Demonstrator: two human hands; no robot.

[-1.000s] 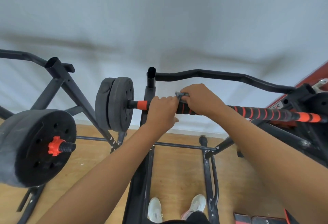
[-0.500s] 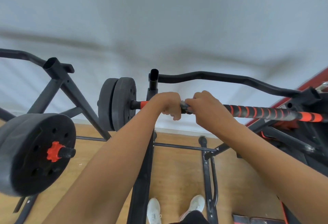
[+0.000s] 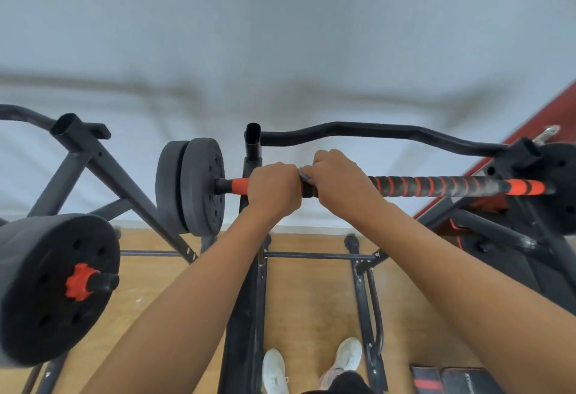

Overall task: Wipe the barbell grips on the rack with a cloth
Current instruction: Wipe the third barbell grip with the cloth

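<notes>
Head view, from the left: a loaded bar end with a black weight plate point(image 3: 53, 287) and a red collar point(image 3: 78, 281) sits low at the edge, belonging to a second rack frame point(image 3: 93, 159). Further in, a pair of black plates point(image 3: 190, 186) caps the left end of the barbell point(image 3: 436, 187), which lies level across the rack point(image 3: 252, 144), its long axis running left to right across the picture. An orange sleeve shows just inside the plates, then the left hand point(image 3: 274, 189), fingers curled over the bar from above and clamped on it. Touching it on the right is the right hand point(image 3: 339, 181), also wrapped over the bar, with a grey cloth point(image 3: 303, 173) pinched beneath it; only a small fold peeks out between the two hands.

The unwiped stretch, as I judge it, lies to the right of the right hand: the black grip with orange spiral bands point(image 3: 436, 186) runs away from those fingers toward the far plate point(image 3: 558, 194). So the right hand is the nearer one, and the coming stroke likely slides along the bar's axis, rightward, while the left hand steadies.

Hard to make out: how much cloth is wrapped round the bar, since the right hand covers nearly all of it. The underside of the grip and both sets of fingertips are hidden behind the bar. The right-hand plate is cut off at the frame edge. A curved black bar point(image 3: 358, 131) sits behind, apart from the hands.
</notes>
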